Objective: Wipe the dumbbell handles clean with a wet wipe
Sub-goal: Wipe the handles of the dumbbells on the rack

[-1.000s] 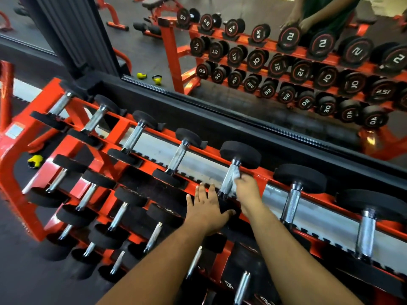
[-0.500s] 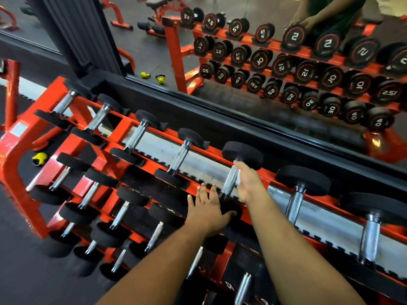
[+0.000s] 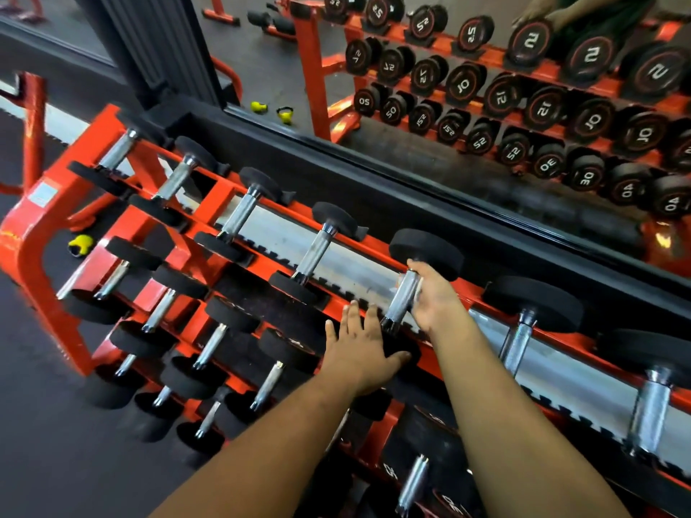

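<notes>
Black-headed dumbbells with chrome handles lie in rows on an orange rack (image 3: 22, 256). My right hand (image 3: 433, 297) grips the upper part of one top-row dumbbell handle (image 3: 400, 304), fingers curled round it. A bit of white wet wipe (image 3: 418, 284) shows between my fingers and the handle; most of it is hidden in my palm. My left hand (image 3: 359, 349) rests flat, fingers straight, on the near black head of that same dumbbell, holding nothing.
More dumbbells sit on the top row to the left (image 3: 314, 252) and right (image 3: 518, 342), with lower tiers below. A wall mirror (image 3: 486, 106) behind the rack reflects it and a person. A yellow kettlebell (image 3: 80, 244) lies on the floor at left.
My right hand has slid up the handle with the wipe, from its lower half toward the far head. My left hand has stayed on the near head.
</notes>
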